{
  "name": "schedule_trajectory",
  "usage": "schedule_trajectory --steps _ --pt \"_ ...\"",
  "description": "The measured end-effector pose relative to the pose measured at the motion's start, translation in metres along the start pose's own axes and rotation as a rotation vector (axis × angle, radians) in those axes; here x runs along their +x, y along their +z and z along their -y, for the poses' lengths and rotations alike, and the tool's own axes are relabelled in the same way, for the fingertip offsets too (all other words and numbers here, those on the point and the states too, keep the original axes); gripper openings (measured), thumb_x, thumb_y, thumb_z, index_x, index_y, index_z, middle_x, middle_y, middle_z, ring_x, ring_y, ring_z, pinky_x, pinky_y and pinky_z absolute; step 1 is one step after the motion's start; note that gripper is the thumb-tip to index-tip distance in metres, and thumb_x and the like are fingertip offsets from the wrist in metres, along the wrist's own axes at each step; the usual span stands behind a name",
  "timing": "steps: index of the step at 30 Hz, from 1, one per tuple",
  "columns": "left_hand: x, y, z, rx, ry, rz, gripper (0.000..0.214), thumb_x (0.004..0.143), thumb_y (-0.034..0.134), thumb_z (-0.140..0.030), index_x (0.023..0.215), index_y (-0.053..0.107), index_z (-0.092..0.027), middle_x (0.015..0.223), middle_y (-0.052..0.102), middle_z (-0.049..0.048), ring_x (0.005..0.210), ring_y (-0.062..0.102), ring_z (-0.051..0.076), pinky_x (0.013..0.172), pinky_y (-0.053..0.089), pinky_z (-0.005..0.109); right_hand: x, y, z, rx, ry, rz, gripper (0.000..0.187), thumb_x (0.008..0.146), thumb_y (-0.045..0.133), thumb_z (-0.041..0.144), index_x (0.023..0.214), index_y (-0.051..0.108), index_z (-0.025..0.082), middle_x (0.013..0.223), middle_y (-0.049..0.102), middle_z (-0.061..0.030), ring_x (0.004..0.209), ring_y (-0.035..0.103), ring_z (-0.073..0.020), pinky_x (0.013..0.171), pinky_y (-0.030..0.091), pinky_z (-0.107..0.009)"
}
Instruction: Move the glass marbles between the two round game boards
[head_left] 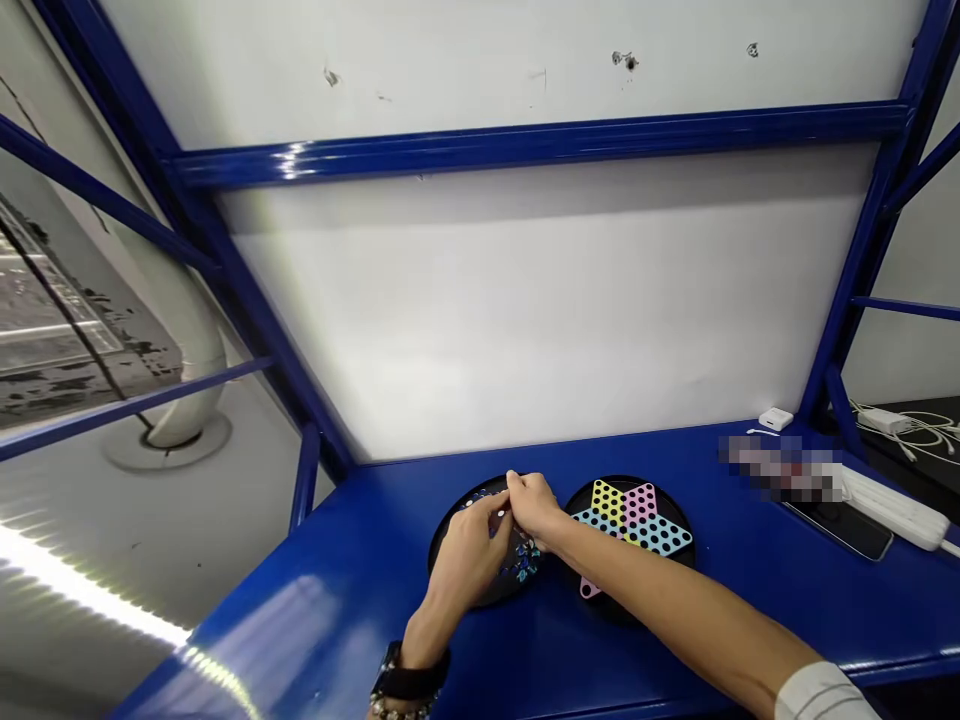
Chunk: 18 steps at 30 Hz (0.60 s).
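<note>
My left hand [474, 545] and my right hand [532, 508] meet above a round black tray [439, 560]. The left thumb and index finger come together in a pinch, while the right fingers are curled closed against them. Whatever lies between the fingertips is too small or hidden to make out. Small shiny blue and teal pieces [525, 562] lie in the tray's lower right part, with more dark blue ones along its far rim. Beneath my right forearm, a star-shaped Chinese checkers board [664, 535] in yellow, pink and light blue rests in a second black round tray [686, 560], partly covered.
Both trays stand on a blue table [360, 560] backed by a white panel and blue frame bars [525, 145]. At right are a phone [847, 530], a white power strip [892, 505], a small white charger [775, 418] and white cables [926, 430].
</note>
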<state>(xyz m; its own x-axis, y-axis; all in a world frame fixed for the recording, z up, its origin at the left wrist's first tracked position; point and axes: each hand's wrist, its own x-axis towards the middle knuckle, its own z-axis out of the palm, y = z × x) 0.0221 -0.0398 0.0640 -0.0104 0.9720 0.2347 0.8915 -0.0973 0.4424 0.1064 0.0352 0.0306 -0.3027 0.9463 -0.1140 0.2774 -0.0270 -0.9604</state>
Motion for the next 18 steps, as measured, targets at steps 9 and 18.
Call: schedule_trajectory --steps 9,18 --pt "0.028 0.002 0.019 -0.263 -0.153 0.007 0.030 0.079 0.053 -0.027 0.097 0.076 -0.020 0.087 0.079 0.0032 0.085 0.072 0.023 0.067 0.049 0.023 0.021 0.000 0.005 -0.189 0.116 0.040 0.072 0.097 0.020 0.063 0.104 0.070 0.012 0.086 0.074 -0.0166 0.074 0.071 -0.0307 0.062 0.054 -0.040" --pt "0.040 0.018 0.038 -0.400 -0.184 0.044 0.022 0.066 0.055 -0.019 0.086 0.065 -0.014 0.064 0.071 -0.0004 0.062 0.064 0.016 0.052 0.039 0.021 0.020 -0.007 0.013 -0.406 0.001 0.138 0.066 0.100 0.025 0.050 0.124 0.066 0.003 0.131 0.062 -0.0265 0.129 0.054 -0.0375 0.105 0.040 -0.048"
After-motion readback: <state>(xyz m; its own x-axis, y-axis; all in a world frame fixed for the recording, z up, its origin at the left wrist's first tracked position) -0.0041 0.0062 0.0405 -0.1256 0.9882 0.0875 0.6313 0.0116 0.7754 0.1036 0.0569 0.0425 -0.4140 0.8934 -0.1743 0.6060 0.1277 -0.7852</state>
